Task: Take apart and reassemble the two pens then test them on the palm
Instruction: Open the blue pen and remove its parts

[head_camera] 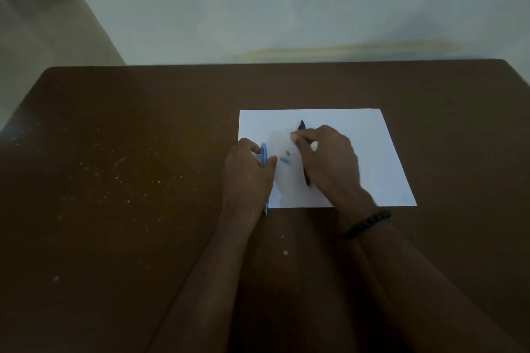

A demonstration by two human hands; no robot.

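Clearly, a blue pen (263, 165) is gripped lengthwise in the left hand (248, 170), its lower end showing below the hand at the near edge of a white sheet of paper (370, 152). A black pen (304, 152) is held by the curled fingers of the right hand (329, 160), its dark end protruding beyond the fingertips over the sheet. Two small blue-grey parts (285, 158) are seen lying on the paper between the hands. The sheet is laid on a brown table (129, 180), and a dark beaded bracelet (368, 223) is worn on the right wrist.
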